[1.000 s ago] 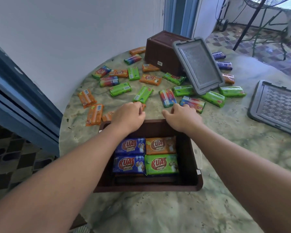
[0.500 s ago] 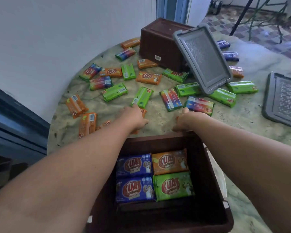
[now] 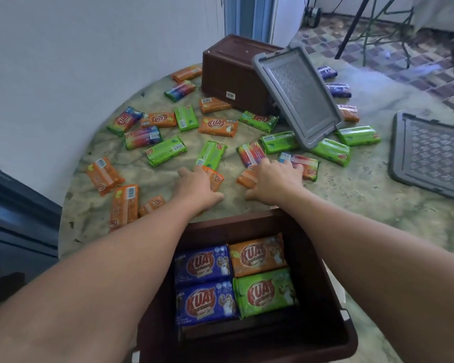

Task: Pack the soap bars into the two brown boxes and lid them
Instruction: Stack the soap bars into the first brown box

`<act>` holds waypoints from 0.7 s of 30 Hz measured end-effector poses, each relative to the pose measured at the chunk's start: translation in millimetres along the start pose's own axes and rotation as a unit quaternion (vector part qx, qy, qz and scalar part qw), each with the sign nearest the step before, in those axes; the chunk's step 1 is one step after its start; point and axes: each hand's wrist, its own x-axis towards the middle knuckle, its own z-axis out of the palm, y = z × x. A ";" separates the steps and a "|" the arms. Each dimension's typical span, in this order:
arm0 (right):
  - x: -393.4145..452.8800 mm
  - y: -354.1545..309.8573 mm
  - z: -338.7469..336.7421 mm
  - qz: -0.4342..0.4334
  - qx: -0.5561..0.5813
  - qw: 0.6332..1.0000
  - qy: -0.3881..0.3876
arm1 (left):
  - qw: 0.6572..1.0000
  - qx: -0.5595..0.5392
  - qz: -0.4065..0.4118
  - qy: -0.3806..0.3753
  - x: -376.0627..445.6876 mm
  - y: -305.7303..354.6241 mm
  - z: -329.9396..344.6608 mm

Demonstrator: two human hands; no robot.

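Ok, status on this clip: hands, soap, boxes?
Left hand on an orange bar, right hand on another; neither lifted. Near box holds four bars. Far box upturned, lids off.

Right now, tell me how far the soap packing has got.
Done: four bars lie in the near brown box. In hand: the left hand and right hand each reach onto an orange bar on the table. Left: the many loose bars, the overturned far box, and both grey lids, still off.
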 end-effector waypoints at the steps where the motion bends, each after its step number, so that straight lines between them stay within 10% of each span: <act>1: -4.1 -1.4 -3.4 -0.008 0.026 0.999 0.023 | 1.000 -0.015 0.009 0.015 -4.1 0.9 -5.1; 11: -81.5 -3.4 -24.9 -0.092 0.213 0.952 0.200 | 0.974 -0.099 0.094 0.180 -88.2 -24.3 -61.3; 16: -140.0 1.7 -7.3 -0.149 0.238 0.946 0.163 | 0.958 -0.097 0.123 0.240 -158.5 -43.5 -54.1; 21: -164.1 17.0 10.8 -0.233 0.128 0.963 0.044 | 0.964 -0.058 0.215 0.147 -201.9 -59.4 -13.1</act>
